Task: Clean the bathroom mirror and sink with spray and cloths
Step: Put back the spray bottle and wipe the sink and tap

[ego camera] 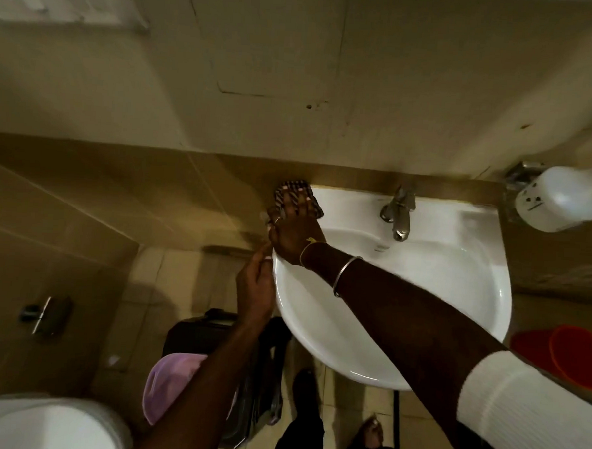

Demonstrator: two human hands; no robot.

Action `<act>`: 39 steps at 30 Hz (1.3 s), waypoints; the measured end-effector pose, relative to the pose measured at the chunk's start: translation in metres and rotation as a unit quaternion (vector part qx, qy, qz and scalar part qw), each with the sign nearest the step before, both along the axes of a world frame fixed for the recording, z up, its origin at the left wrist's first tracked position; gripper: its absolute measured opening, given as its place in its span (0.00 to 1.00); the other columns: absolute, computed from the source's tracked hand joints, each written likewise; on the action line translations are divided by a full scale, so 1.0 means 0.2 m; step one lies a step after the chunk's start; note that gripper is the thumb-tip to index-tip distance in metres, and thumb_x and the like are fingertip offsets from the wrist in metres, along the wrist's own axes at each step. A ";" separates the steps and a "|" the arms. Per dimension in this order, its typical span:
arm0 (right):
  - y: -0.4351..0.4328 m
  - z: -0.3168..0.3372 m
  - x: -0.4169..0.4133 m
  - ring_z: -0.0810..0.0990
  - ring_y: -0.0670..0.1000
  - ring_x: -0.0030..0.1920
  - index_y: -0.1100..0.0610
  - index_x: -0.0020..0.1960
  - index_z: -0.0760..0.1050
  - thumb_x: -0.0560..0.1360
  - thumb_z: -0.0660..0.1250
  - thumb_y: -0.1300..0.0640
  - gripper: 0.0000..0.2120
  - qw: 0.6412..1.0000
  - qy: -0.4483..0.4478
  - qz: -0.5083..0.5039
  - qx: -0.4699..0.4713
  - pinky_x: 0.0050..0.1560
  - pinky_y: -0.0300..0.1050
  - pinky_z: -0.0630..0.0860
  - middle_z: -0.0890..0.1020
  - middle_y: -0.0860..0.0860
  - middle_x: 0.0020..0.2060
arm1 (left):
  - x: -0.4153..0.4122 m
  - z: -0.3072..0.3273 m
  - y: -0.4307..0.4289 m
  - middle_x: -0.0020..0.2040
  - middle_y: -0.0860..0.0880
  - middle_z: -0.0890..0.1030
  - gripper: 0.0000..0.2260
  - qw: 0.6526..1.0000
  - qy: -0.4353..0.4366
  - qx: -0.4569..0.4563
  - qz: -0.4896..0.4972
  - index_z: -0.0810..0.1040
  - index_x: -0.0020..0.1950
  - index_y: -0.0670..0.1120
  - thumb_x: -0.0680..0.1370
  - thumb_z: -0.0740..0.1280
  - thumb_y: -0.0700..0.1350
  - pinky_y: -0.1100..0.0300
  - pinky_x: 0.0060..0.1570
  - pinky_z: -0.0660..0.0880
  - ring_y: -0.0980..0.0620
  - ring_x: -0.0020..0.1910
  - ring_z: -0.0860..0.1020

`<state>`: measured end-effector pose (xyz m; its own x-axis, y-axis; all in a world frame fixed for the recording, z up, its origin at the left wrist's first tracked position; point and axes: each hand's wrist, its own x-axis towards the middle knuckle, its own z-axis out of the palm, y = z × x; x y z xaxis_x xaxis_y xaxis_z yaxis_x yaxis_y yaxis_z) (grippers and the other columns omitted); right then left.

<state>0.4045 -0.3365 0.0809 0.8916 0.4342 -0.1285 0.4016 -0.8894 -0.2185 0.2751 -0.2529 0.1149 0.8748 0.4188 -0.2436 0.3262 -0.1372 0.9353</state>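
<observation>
right hand (296,229) pressing cloth (298,193), sink (455,301) rim

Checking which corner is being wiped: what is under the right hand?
A dark patterned cloth, pressed by the right hand onto the sink rim's back left corner. The rim beneath is covered.

Dim, yellowish light (soft blur throughout), glare on the sink (457,267), edges bowed

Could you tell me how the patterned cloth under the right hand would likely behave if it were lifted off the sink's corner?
The cloth would probably go floppy, since it lies flat under the right hand. It looks thin, so likely light. On the glossy sink rim, it probably slides easily.
</observation>
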 end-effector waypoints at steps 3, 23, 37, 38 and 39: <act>-0.04 -0.01 0.02 0.43 0.68 0.81 0.48 0.80 0.62 0.84 0.51 0.44 0.25 1.000 0.003 0.003 0.001 0.80 0.65 0.42 0.49 0.59 0.83 | 0.01 -0.04 -0.04 0.64 0.56 0.80 0.16 1.000 0.017 -0.012 -0.018 0.78 0.70 0.52 0.84 0.59 0.45 0.60 0.63 0.73 0.55 0.64 0.77; -0.72 -0.03 -0.09 0.45 0.58 0.83 0.49 0.84 0.42 0.83 0.58 0.56 0.35 0.964 0.058 -0.207 0.158 0.82 0.59 0.51 0.48 0.54 0.83 | 0.05 0.08 -0.34 0.70 0.59 0.74 0.17 0.996 0.000 -0.001 -0.087 0.76 0.73 0.49 0.85 0.59 0.40 0.79 0.62 0.64 0.63 0.68 0.70; -1.56 0.03 -0.12 0.44 0.53 0.83 0.52 0.83 0.52 0.80 0.56 0.62 0.33 0.999 -0.012 0.033 0.023 0.83 0.57 0.45 0.52 0.52 0.83 | -0.08 0.09 -0.50 0.73 0.56 0.74 0.17 0.992 0.029 0.007 -0.124 0.75 0.73 0.52 0.85 0.58 0.42 0.67 0.66 0.64 0.60 0.69 0.70; -1.61 0.04 -0.09 0.40 0.54 0.83 0.51 0.84 0.47 0.79 0.56 0.63 0.37 1.000 -0.012 0.017 -0.020 0.82 0.61 0.46 0.47 0.52 0.83 | -0.09 0.08 -0.51 0.73 0.55 0.74 0.17 0.991 0.026 0.009 -0.128 0.75 0.73 0.52 0.85 0.59 0.41 0.65 0.68 0.65 0.58 0.71 0.70; -1.65 0.04 -0.06 0.38 0.56 0.82 0.50 0.84 0.43 0.78 0.57 0.63 0.39 0.998 -0.016 0.012 -0.060 0.81 0.64 0.46 0.45 0.52 0.83 | -0.10 0.07 -0.51 0.74 0.55 0.74 0.18 0.991 0.024 0.013 -0.131 0.75 0.73 0.53 0.85 0.59 0.41 0.63 0.70 0.65 0.58 0.72 0.70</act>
<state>0.3932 -0.6675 0.0888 0.8853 0.4395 -0.1517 0.4291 -0.8980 -0.0974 0.2546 -0.3557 0.1289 0.9423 0.1845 -0.2793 0.3195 -0.2461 0.9151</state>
